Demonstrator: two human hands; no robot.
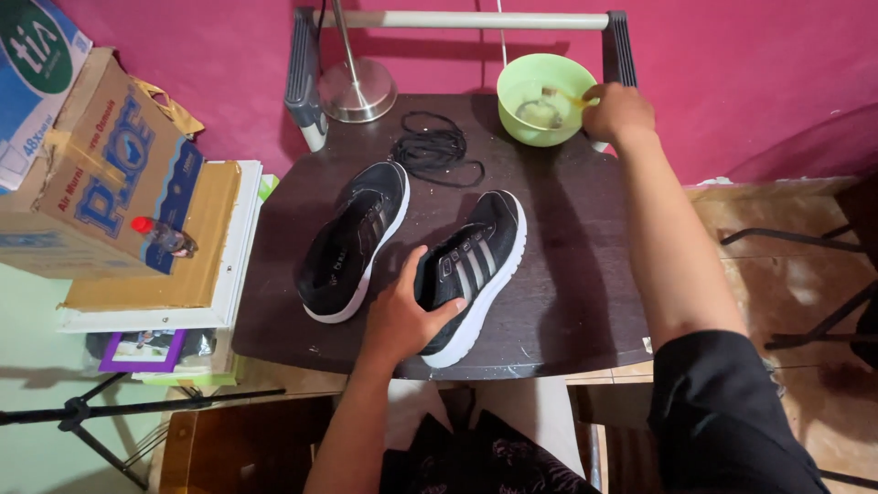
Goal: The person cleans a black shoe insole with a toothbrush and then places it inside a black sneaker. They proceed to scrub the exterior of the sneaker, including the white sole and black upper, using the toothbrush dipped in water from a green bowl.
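A dark table point(567, 274) stands against a pink wall point(732, 73). The left hand point(398, 316), its grip closed on the near shoe point(476, 265), holds it beside another shoe point(352, 242). The right hand point(620, 112), grip pinching a brush point(562, 99), reaches into the far green bowl point(546, 96).

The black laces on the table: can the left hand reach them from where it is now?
Probably yes. The left hand rests on the right shoe, and the black laces lie loose behind both shoes. The gap between the shoes is free, though the hand must first let go of the shoe.
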